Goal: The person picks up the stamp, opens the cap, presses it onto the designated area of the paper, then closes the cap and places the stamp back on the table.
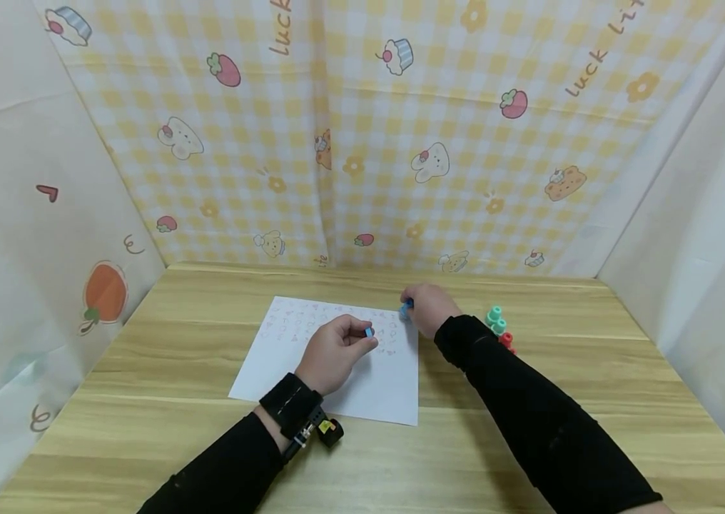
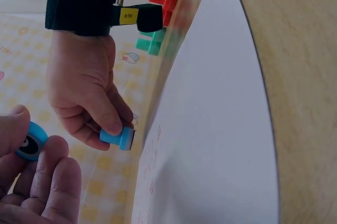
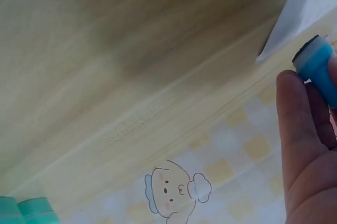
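With the right hand [image 1: 432,309], we grip a blue stamp [image 2: 117,137] between thumb and curled fingers, dark face exposed, at the far right corner of the paper [image 1: 378,400]. With the left hand [image 1: 335,351], we pinch a round blue piece [image 2: 35,140]. Beneath that hand, the paper lies on the desk [image 1: 144,400]; green pieces [image 1: 497,321] stand right of the right hand.
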A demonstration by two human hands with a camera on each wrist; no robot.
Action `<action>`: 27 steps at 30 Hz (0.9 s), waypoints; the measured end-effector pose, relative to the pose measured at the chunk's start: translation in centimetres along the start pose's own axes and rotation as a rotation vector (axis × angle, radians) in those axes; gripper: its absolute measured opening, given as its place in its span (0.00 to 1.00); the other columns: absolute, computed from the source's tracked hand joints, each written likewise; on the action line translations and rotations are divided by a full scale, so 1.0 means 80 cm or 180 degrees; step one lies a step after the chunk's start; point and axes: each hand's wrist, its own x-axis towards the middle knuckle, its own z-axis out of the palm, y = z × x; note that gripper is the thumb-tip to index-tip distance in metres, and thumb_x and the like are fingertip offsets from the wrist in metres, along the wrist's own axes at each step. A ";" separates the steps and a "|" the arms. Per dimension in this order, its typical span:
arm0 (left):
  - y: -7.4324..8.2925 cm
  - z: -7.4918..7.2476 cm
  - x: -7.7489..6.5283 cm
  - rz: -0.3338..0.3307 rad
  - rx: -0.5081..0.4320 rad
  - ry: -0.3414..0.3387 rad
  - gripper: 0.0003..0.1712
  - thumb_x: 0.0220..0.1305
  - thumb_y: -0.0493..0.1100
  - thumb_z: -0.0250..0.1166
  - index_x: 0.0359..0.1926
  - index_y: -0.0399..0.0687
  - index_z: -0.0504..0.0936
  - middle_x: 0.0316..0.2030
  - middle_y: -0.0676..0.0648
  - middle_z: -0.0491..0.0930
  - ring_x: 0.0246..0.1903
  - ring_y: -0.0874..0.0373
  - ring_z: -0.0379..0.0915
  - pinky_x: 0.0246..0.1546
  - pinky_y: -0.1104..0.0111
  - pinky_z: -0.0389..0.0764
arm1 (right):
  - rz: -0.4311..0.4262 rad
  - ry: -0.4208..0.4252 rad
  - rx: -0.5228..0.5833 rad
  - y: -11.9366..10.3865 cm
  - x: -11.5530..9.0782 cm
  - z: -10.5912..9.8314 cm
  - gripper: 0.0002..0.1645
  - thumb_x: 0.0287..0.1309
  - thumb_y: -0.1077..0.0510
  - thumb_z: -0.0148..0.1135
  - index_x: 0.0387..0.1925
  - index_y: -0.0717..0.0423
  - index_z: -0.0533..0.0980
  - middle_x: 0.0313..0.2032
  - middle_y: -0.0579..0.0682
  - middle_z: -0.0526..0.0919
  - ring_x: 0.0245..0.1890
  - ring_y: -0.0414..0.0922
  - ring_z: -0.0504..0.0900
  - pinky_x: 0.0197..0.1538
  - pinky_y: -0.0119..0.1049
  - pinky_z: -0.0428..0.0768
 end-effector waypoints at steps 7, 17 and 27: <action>-0.002 0.000 0.000 -0.0015 -0.0003 -0.0009 0.09 0.69 0.39 0.72 0.49 0.44 0.86 0.43 0.49 0.89 0.41 0.61 0.85 0.38 0.75 0.82 | -0.0033 0.0013 -0.0041 0.000 0.004 0.005 0.15 0.74 0.64 0.62 0.57 0.61 0.83 0.54 0.58 0.88 0.56 0.54 0.86 0.62 0.49 0.83; 0.000 -0.001 -0.001 -0.0018 0.0036 -0.0043 0.12 0.70 0.40 0.71 0.50 0.40 0.85 0.43 0.49 0.89 0.41 0.61 0.85 0.38 0.74 0.82 | -0.0045 0.0040 -0.0006 -0.001 0.005 0.007 0.14 0.73 0.64 0.62 0.55 0.61 0.83 0.54 0.59 0.88 0.55 0.55 0.86 0.63 0.49 0.83; -0.003 -0.001 0.000 0.0006 0.0055 -0.0051 0.12 0.70 0.40 0.71 0.51 0.40 0.85 0.42 0.50 0.89 0.41 0.61 0.86 0.39 0.75 0.82 | -0.0073 0.0009 -0.0004 0.000 0.006 0.010 0.13 0.72 0.66 0.62 0.54 0.62 0.84 0.52 0.58 0.88 0.51 0.52 0.85 0.62 0.49 0.83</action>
